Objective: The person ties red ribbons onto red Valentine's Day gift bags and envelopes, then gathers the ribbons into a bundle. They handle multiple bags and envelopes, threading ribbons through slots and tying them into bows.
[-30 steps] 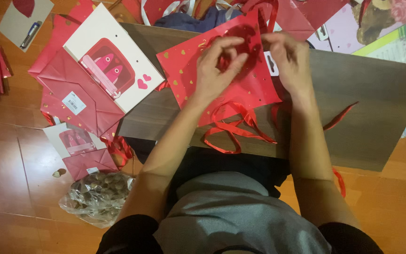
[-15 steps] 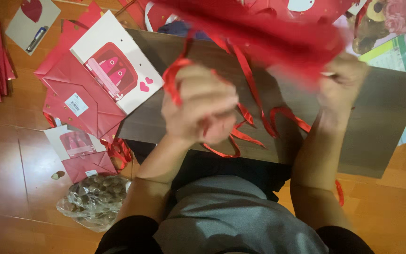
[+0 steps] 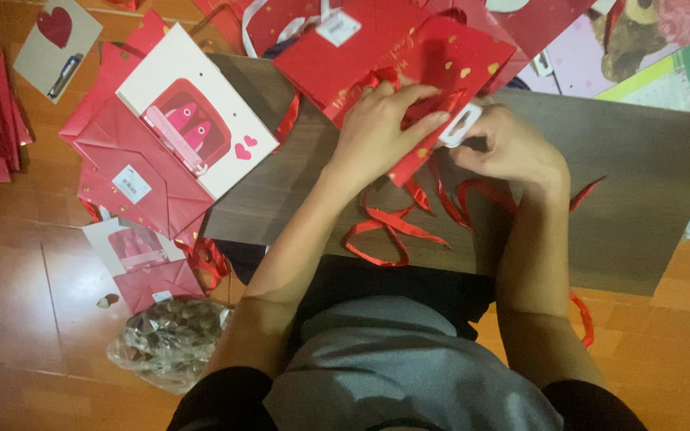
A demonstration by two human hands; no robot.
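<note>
— Head view first: where do we have our hands?

— Our left hand [image 3: 377, 132] presses flat on a red paper gift bag [image 3: 433, 80] with gold hearts, fingers spread along its folded edge. Our right hand [image 3: 505, 148] is closed in a pinch on the bag's white tag [image 3: 461, 125], just beside the left fingertips.

— And the bag itself?

— It lies flattened at the far edge of the grey worktop [image 3: 640, 199], with red ribbon [image 3: 393, 227] curling loose below it.

— How will it handle?

— We judge it light and thin, stiff only along the creases, so it creases or tears easily. The glossy ribbon looks slippery. We would grip the folded edge or the reinforced top, not the ribbon.

— Around us?

— More red bags lie at left, with a white gift bag [image 3: 201, 120] on top and a clear plastic bag [image 3: 169, 339] on the floor.
</note>
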